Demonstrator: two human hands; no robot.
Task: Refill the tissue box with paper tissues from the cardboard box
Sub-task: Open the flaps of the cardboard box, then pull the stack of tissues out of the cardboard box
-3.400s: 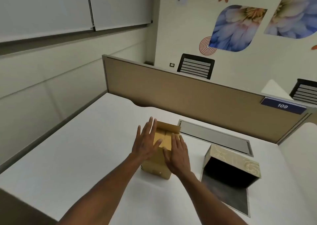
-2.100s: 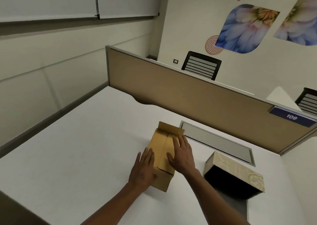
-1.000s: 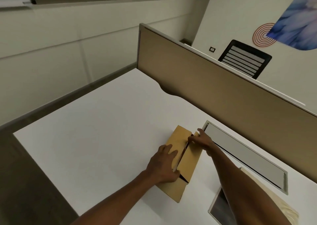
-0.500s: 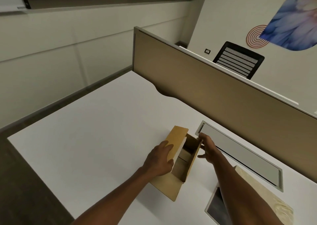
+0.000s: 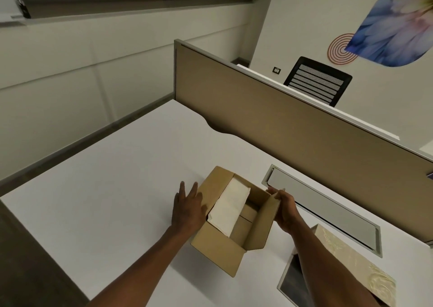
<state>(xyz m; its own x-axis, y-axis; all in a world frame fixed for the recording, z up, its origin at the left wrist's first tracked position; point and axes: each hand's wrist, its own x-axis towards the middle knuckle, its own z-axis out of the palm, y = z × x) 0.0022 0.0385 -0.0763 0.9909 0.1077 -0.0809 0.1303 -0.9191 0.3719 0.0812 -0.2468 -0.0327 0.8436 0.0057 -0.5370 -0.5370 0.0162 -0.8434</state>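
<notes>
the white desk (image 5: 105, 201) fills the lower left and middle of the frame, with a tan partition (image 5: 293, 128) running across the upper right behind it and a grey cable hatch (image 5: 323, 206) set into the desk just in front of that. right of centre, low in the frame, sits the cardboard box (image 5: 222, 250), its top flaps spread apart. inside, leaning against its left wall, is a pale cream stack of paper tissues (image 5: 230, 209), soft-edged and tilted, filling only part of the cavity; bare cardboard shows beside it. the tissue box (image 5: 356, 267), cream with an embossed pattern, lies at the lower right edge of the frame, partly behind the right forearm, on what looks like a dark mat.

the left hand (image 5: 187, 208) lies flat against the left flap, fingers straight and spread, gripping nothing. the right hand (image 5: 284, 209) has its fingers curled around the top edge of the right flap, pinching it outward.

to my eye the trouble ahead is the stack itself: loose and limp, it could sag, fan out or shed sheets if it is lifted by one end or with one hand. let go of the right flap and it may spring back over the opening. the light carton could also slide or tip if nothing steadies it.
</notes>
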